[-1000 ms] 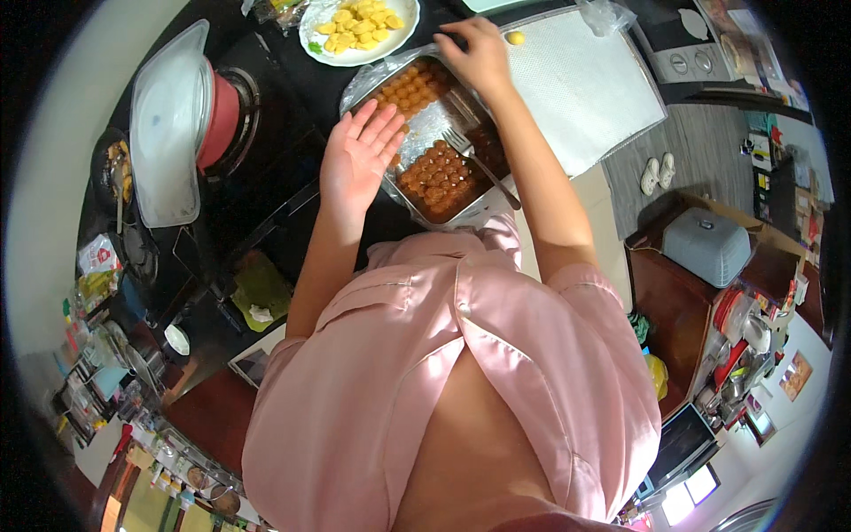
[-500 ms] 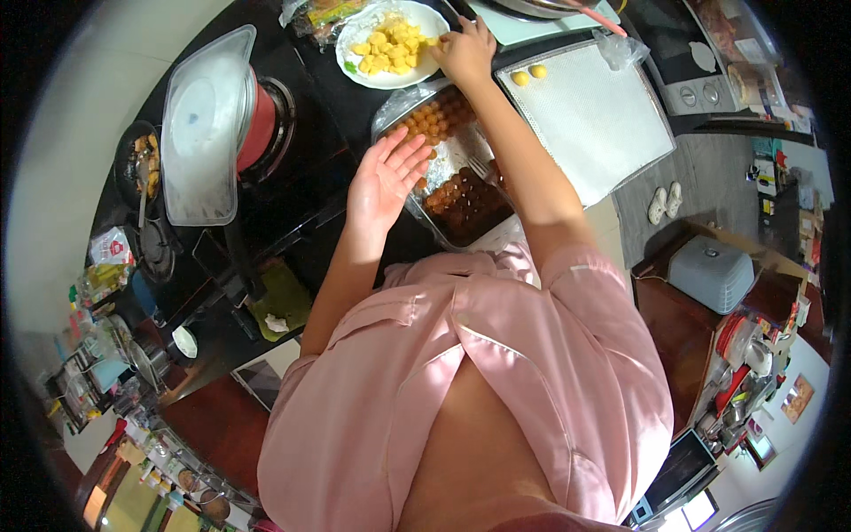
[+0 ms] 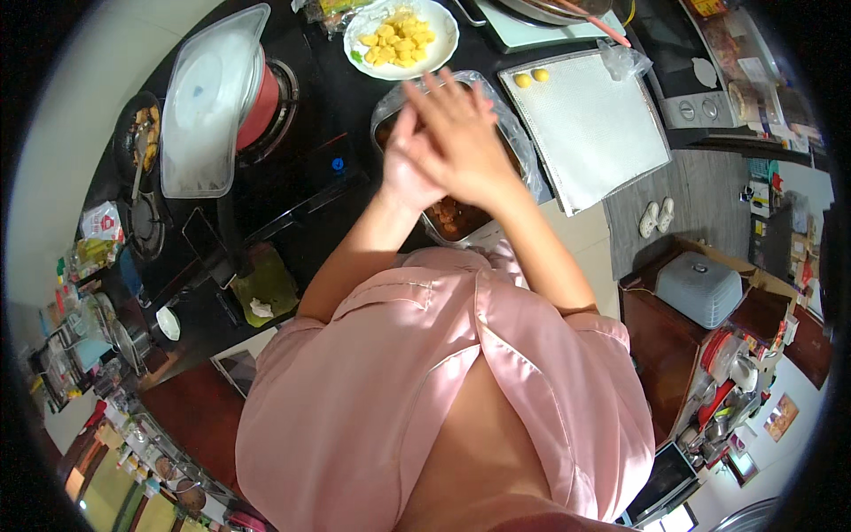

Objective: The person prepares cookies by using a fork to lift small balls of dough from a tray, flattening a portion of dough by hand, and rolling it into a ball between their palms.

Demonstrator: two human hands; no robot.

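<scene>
My right hand [image 3: 465, 146] lies across my left hand [image 3: 409, 168], palm to palm, over a plastic-lined tray [image 3: 519, 142]. The right fingers are stretched out and slightly blurred; whatever lies between the palms is hidden. Brown balls [image 3: 450, 217] show at the tray's near end, while my hands cover most of the rest. Just beyond my fingertips stands a white plate [image 3: 357, 40] holding yellow dough-like pieces [image 3: 399, 43]. To the right, two small yellow balls [image 3: 532, 77] sit on a white textured mat [image 3: 598, 133].
On the left, a large translucent lid [image 3: 208, 106] leans over a red pot [image 3: 258, 115] on the stove. A small pan [image 3: 142, 133] with food stands farther left. A crumpled plastic bag [image 3: 625, 60] rests on the mat's far edge, near a pale scale-like slab [image 3: 541, 31].
My right hand has come back from the plate and now lies on my left palm. Before, the left hand was palm up with fingers spread. The view has shifted slightly.
</scene>
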